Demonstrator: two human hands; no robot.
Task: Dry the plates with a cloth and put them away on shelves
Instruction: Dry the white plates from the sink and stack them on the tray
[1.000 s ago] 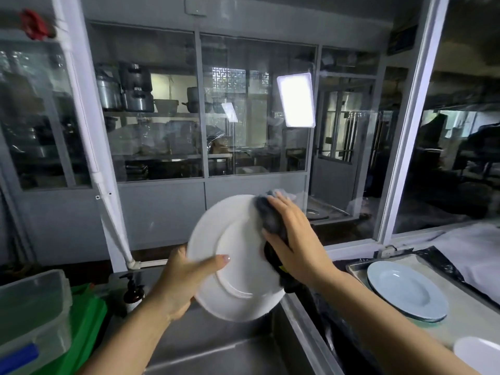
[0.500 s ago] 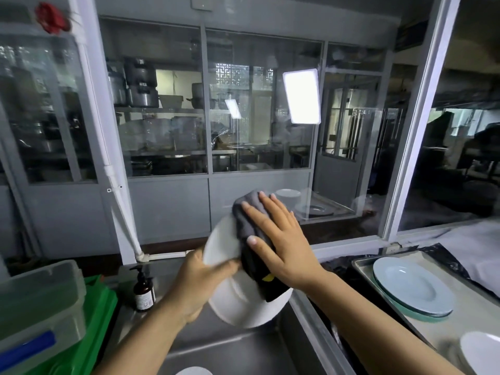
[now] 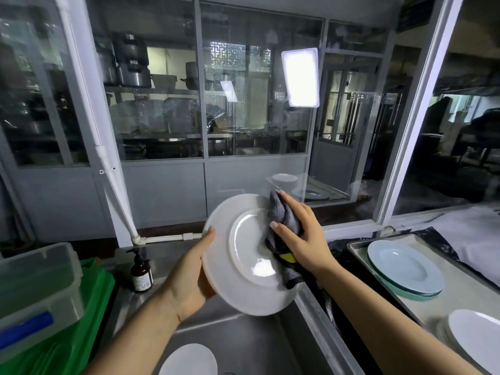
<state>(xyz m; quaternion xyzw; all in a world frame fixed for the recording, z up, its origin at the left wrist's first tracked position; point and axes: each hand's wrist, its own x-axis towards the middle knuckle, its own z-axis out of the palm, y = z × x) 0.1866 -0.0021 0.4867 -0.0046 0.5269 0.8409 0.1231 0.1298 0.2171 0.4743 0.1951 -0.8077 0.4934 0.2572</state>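
**Steel sink, white plate still under the cloth**

Steel sink (image 3: 243, 345) is the landmark: it fills the lower middle, and everything here is placed against it. To its right the bench (image 3: 460, 301) carries a tray with a pale blue plate (image 3: 405, 266) and, nearer the viewer, part of a white one (image 3: 476, 342). To the sink's left sit a clear tub (image 3: 38, 288) on green crates and a brown pump bottle (image 3: 141, 272) at the rim. Low in the basin lies another white plate (image 3: 189, 361).

Above the sink the white plate (image 3: 243, 255) in hand is held tilted, its well facing the viewer. The left hand (image 3: 189, 280) grips its left rim, thumb over the front edge. The right hand (image 3: 300, 236) presses a grey cloth (image 3: 284, 220) flat-fingered against the plate's right side and upper rim.

The step in hand is drying; nothing is being shelved yet, and no shelf for plates is evident near the sink. Next, I judge, the cloth must finish the face and rim, then the back, before the plate goes anywhere.

Against the frame half a second earlier, the plate has turned to show far more of its face, the cloth has slid from the centre toward the right rim, and the left thumb sits further out on the edge.
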